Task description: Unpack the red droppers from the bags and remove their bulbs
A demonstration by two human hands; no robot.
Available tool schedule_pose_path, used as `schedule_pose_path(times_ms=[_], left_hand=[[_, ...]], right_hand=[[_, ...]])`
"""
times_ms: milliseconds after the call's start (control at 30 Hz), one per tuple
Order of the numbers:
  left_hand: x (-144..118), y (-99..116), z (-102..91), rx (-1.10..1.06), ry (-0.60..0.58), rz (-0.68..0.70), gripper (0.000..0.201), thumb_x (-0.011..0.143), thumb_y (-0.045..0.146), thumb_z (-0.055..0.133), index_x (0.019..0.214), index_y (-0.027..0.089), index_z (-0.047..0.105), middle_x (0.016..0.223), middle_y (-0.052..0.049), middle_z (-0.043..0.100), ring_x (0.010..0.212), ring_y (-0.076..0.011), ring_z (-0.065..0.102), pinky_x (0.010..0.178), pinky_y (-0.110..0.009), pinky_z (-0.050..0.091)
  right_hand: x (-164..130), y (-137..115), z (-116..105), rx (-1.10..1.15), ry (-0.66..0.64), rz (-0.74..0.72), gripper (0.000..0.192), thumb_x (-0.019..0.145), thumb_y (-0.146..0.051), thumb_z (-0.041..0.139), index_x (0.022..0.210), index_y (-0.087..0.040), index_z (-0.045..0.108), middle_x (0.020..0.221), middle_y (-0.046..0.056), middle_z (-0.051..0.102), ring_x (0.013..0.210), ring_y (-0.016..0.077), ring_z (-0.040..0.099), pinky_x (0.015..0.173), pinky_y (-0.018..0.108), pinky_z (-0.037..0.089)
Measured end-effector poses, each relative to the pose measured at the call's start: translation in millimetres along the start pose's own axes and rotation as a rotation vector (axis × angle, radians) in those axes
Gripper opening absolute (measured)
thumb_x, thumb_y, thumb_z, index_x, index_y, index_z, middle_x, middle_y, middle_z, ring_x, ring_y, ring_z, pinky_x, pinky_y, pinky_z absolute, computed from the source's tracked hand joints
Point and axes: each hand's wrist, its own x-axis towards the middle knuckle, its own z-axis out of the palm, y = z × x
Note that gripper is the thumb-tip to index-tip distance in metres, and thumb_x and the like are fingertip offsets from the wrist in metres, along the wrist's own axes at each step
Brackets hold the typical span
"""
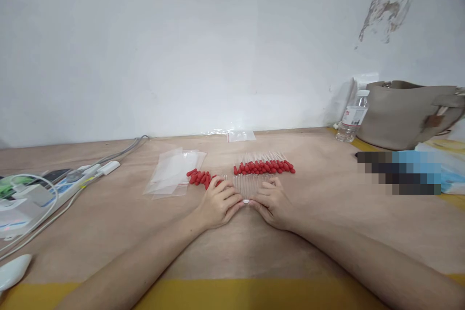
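My left hand (219, 203) and my right hand (273, 202) rest on the table, fingertips meeting at the near ends of a row of clear glass dropper tubes (247, 185). The fingers curl around the row from both sides. A loose pile of red rubber bulbs (200, 177) lies just beyond my left hand. Farther back, a row of droppers fitted with red bulbs (264, 166) lies side by side. Whether either hand grips a tube is unclear.
Clear plastic bags (174, 174) lie left of the bulbs, and another small bag (241, 135) sits by the wall. A power strip with cables (69, 184) is at the left. A water bottle (352, 118) and a grey handbag (407, 114) stand at the right.
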Motion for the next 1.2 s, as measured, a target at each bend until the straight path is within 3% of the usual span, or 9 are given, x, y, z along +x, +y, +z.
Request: schedule_pose_path(times_ms=[233, 433, 567, 733, 900, 1200], left_hand=[[-1.1, 2.2, -4.9, -0.002, -0.074, -0.012, 0.02, 0.085, 0.026, 0.042, 0.083, 0.019, 0.061, 0.077, -0.004, 0.063, 0.083, -0.0183, 0.051, 0.083, -0.04, 0.031], [-12.5, -5.4, -5.6, -0.015, -0.096, -0.042, 0.023, 0.086, 0.025, 0.039, 0.082, 0.018, 0.061, 0.075, -0.005, 0.061, 0.08, -0.0178, 0.052, 0.077, -0.036, 0.035], [-19.2, -27.7, -15.2, -0.08, 0.053, -0.226, 0.022, 0.087, 0.026, 0.039, 0.086, 0.019, 0.06, 0.08, -0.005, 0.06, 0.078, -0.0161, 0.053, 0.072, -0.031, 0.04], [-17.6, -72.5, -37.9, -0.06, 0.249, -0.619, 0.027, 0.083, 0.03, 0.041, 0.096, 0.017, 0.06, 0.085, -0.006, 0.054, 0.078, -0.0163, 0.053, 0.066, -0.028, 0.045], [-28.5, -104.9, -39.2, -0.101, 0.166, -0.846, 0.029, 0.076, 0.033, 0.045, 0.096, 0.016, 0.057, 0.076, -0.003, 0.055, 0.065, -0.0146, 0.054, 0.062, -0.028, 0.044], [-33.9, -106.1, -30.6, -0.223, 0.028, -1.019, 0.033, 0.069, 0.05, 0.051, 0.074, 0.018, 0.054, 0.065, 0.0, 0.058, 0.056, -0.0128, 0.05, 0.054, -0.024, 0.038]], right_hand=[[-3.2, -0.2, -10.2, -0.061, 0.013, -0.082, 0.023, 0.086, -0.027, 0.043, 0.076, -0.02, 0.064, 0.056, -0.001, 0.054, 0.064, 0.0117, 0.041, 0.074, 0.031, 0.023], [-10.8, 9.3, -17.3, -0.109, 0.056, -0.068, 0.02, 0.085, -0.027, 0.045, 0.088, -0.024, 0.064, 0.056, -0.001, 0.052, 0.064, 0.0121, 0.041, 0.072, 0.032, 0.024], [-11.3, 21.3, -20.6, -0.124, 0.135, 0.084, 0.02, 0.084, -0.026, 0.047, 0.092, -0.024, 0.065, 0.065, 0.0, 0.058, 0.067, 0.0122, 0.044, 0.073, 0.031, 0.025], [-3.5, 17.1, -13.7, -0.085, 0.081, 0.173, 0.026, 0.084, -0.021, 0.043, 0.103, -0.021, 0.061, 0.075, 0.002, 0.06, 0.071, 0.0125, 0.049, 0.073, 0.031, 0.025], [13.1, 6.3, -8.7, -0.129, 0.053, 0.189, 0.025, 0.082, -0.018, 0.043, 0.098, -0.02, 0.063, 0.079, 0.004, 0.063, 0.074, 0.0134, 0.051, 0.072, 0.03, 0.024], [51.1, -11.2, 15.5, -0.233, -0.102, 0.237, 0.019, 0.08, -0.018, 0.043, 0.081, -0.017, 0.062, 0.078, 0.006, 0.062, 0.076, 0.0171, 0.051, 0.07, 0.034, 0.021]])
